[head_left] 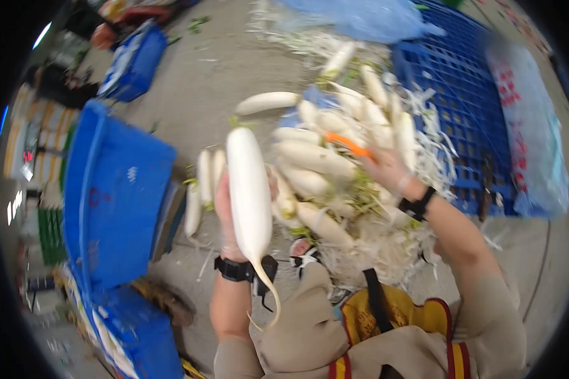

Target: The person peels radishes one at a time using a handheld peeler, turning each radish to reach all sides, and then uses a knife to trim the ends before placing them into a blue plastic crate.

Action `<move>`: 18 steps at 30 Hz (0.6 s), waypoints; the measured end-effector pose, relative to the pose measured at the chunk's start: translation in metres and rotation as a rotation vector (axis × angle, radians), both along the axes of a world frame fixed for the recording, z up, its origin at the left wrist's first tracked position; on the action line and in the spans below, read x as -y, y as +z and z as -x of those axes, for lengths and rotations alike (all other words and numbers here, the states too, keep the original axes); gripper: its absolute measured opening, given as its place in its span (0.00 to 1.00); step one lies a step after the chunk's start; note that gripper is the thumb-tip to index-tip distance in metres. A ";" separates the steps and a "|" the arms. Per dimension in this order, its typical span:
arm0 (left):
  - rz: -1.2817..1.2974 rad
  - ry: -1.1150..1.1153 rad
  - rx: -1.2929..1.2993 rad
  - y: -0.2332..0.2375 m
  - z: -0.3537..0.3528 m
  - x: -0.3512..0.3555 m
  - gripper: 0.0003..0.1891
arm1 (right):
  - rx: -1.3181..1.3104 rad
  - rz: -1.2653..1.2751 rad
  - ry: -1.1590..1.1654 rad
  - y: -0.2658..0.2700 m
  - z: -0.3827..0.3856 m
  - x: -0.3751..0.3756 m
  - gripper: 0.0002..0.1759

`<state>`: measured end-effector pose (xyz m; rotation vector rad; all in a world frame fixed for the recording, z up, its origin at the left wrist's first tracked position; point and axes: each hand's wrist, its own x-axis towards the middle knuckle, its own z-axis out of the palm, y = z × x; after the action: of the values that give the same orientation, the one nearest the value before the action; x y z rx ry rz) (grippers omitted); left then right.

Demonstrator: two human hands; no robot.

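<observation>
My left hand (224,211) is closed around a large white daikon radish (246,189), held up with its thin root tail hanging toward me. In my right hand (389,172) is an orange peeler (349,144), its far end above the radish pile; its blade is too blurred to make out. Below and between my hands lies a heap of daikon radishes (316,158) with some green stem ends. White peelings (385,259) cover the ground around the heap. Several more radishes (204,177) lie to the left, beyond my left hand.
A tall blue bin (117,202) stands on the left, with another blue container (139,335) nearer me. On the right is a blue plastic crate (455,101) beside a clear bag with red print (531,126). A blue plastic sheet (354,19) lies at the far side.
</observation>
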<state>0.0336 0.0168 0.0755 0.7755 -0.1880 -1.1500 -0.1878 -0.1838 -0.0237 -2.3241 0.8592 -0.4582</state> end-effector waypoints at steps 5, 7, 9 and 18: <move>0.094 0.488 0.581 0.127 -0.129 -0.065 0.33 | -0.025 -0.021 -0.016 0.005 0.036 0.001 0.10; 0.052 0.610 0.553 0.170 -0.200 -0.104 0.33 | -0.084 -0.100 -0.061 0.012 0.050 0.000 0.12; 0.214 0.668 0.630 0.195 -0.246 -0.128 0.33 | -0.122 -0.102 -0.095 0.010 0.053 0.000 0.13; 0.204 0.269 0.462 0.057 -0.241 -0.107 0.24 | -0.259 -0.106 -0.027 -0.002 0.039 -0.018 0.14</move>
<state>0.2746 0.1234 0.1323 0.8461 -0.5602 -0.6727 -0.2272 -0.1663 -0.0261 -2.3072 1.0118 -0.1190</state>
